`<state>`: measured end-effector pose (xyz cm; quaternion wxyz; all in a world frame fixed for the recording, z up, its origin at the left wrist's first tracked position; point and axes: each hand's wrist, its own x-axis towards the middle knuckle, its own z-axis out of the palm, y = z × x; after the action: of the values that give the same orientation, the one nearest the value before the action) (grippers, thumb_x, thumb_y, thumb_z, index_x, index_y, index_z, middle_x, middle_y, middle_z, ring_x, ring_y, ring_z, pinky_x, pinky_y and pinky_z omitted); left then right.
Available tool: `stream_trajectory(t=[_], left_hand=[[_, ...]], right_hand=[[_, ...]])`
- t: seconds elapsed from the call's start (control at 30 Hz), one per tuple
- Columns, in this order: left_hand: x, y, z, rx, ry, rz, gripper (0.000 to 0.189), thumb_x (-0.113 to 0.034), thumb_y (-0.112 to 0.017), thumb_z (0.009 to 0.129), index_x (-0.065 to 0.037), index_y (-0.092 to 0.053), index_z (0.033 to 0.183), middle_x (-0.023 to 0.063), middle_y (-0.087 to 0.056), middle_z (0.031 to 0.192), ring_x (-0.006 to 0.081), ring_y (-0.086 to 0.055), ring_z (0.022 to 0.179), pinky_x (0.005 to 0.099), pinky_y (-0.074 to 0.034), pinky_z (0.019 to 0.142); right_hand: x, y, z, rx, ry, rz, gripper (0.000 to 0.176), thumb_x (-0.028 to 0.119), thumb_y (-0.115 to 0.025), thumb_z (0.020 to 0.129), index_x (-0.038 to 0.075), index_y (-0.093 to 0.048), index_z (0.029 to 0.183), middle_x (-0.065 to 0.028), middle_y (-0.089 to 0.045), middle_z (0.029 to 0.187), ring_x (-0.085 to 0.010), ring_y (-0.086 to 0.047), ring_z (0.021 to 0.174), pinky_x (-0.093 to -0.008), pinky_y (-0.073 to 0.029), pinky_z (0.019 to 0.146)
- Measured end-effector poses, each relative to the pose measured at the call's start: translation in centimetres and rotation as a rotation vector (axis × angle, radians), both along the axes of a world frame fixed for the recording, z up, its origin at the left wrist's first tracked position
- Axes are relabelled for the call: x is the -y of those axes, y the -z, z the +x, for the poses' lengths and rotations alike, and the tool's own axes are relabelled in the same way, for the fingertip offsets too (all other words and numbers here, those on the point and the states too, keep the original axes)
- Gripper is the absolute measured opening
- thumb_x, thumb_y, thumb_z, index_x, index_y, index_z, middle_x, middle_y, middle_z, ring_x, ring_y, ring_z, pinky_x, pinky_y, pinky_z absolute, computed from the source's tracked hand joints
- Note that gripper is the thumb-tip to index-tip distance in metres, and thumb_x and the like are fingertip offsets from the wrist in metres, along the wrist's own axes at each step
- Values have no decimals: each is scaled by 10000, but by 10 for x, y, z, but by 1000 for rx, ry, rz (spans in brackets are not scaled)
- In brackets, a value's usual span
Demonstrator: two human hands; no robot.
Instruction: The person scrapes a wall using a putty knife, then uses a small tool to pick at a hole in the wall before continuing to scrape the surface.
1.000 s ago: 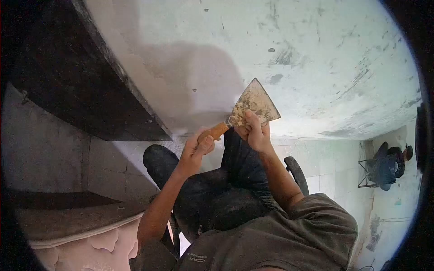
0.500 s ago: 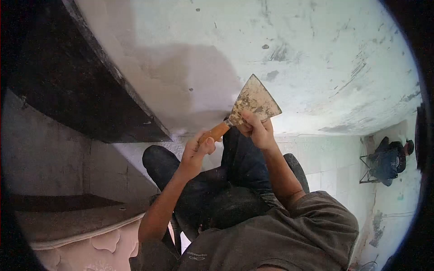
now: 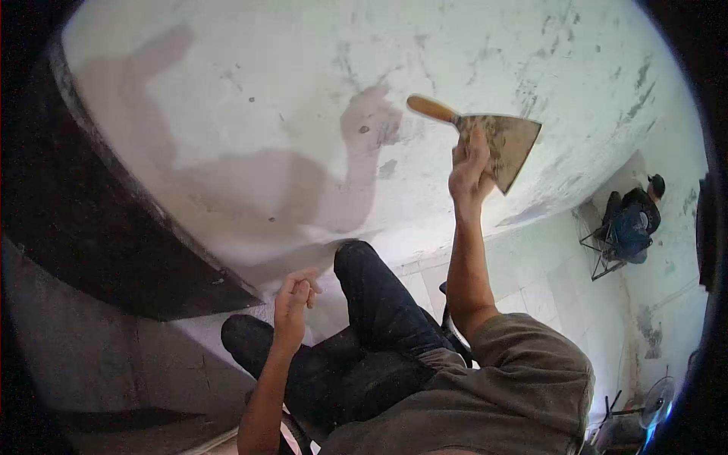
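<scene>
A putty knife [image 3: 508, 144] with a wooden handle and a wide, stained blade is held up in front of the wall. My right hand [image 3: 472, 167] grips it by the blade, thumb across the near face, while the handle points up and left, free of any hand. Lower down, my left hand [image 3: 294, 303] hovers beside my bent knees, its fingers loosely curled and apart with nothing in them. The whitish wall [image 3: 303, 83] behind carries dark smudges, small pits and the shadow of my arm and body.
A dark, thick-edged panel [image 3: 114, 205] juts out along the left. At far right another person [image 3: 633, 220] sits on a folding stool by the wall. A fan [image 3: 657, 400] stands at the lower right, and light floor tiles [image 3: 523, 280] run between.
My left hand has let go of the handle and dropped down and left. My right hand has carried the putty knife up and right, turning its handle to the upper left.
</scene>
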<state>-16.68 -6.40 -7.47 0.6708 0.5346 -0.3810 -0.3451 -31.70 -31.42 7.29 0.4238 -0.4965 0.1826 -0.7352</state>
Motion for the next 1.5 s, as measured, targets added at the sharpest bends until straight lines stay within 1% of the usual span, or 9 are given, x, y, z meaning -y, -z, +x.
stream_trajectory(t=[0.13,0.4,0.5,0.53,0.97,1.1,1.23,1.43,1.5], left_hand=[[-1,0,-3,-15,-1,-30,293,-221,-431,1009,0,-559,1153,12,-487,794,102,-423,709,245,-351,667],[-2,1,-3,-21,-19,-11,258,-196,-442,1000,1,-556,1121,14,-491,777,101,-419,693,249,-342,654],[-3,0,-5,-24,-45,-15,244,-194,-443,1000,-7,-563,1101,15,-492,769,99,-418,685,249,-341,648],[-2,0,-6,-26,-48,-17,244,-194,-443,1000,-7,-563,1101,15,-492,769,99,-418,685,249,-341,648],[-2,-1,-4,7,-36,-22,229,-185,-431,1003,-11,-560,1081,8,-477,755,95,-411,680,249,-333,639],[-2,-1,-5,-22,-49,-24,223,-181,-441,1001,-10,-553,1089,10,-480,757,97,-411,683,251,-334,642],[-2,2,-4,-40,-40,11,218,-176,-443,1001,-11,-550,1095,14,-486,762,100,-416,687,251,-338,641],[-1,-2,-4,-33,-32,-32,203,-160,-445,1001,-11,-551,1091,14,-482,759,102,-412,681,255,-338,631],[-1,-2,-5,-33,-45,-13,204,-168,-445,1005,-17,-553,1090,9,-468,749,101,-400,673,256,-333,629]], right_hand=[[49,-23,2,-179,283,-404,325,202,-451,987,111,-370,685,53,-324,638,-36,-260,535,-207,-218,471],[58,-54,22,-203,577,-455,359,205,-332,993,103,-296,650,40,-306,605,-89,-265,536,-253,-237,507],[42,-56,5,-188,409,-382,331,172,-350,979,81,-317,663,32,-303,622,-103,-284,554,-268,-235,513],[66,-51,1,-164,544,-613,307,155,-359,968,78,-327,673,30,-301,643,-100,-289,580,-270,-234,517],[68,-43,4,-320,530,-433,291,187,-360,1012,68,-468,769,39,-388,738,-88,-349,660,-234,-307,563],[97,-25,-1,20,257,-471,311,223,-379,1022,58,-458,771,28,-408,753,-94,-365,661,-243,-319,562],[74,-41,0,-353,500,-393,281,193,-371,1017,73,-431,770,41,-372,746,-76,-325,633,-227,-299,528],[93,-29,-10,12,567,-500,304,283,-386,1001,92,-455,775,33,-453,708,-69,-384,629,-224,-317,537],[109,-39,3,-431,866,-534,312,263,-391,986,86,-456,738,28,-468,694,-91,-387,596,-228,-329,552]])
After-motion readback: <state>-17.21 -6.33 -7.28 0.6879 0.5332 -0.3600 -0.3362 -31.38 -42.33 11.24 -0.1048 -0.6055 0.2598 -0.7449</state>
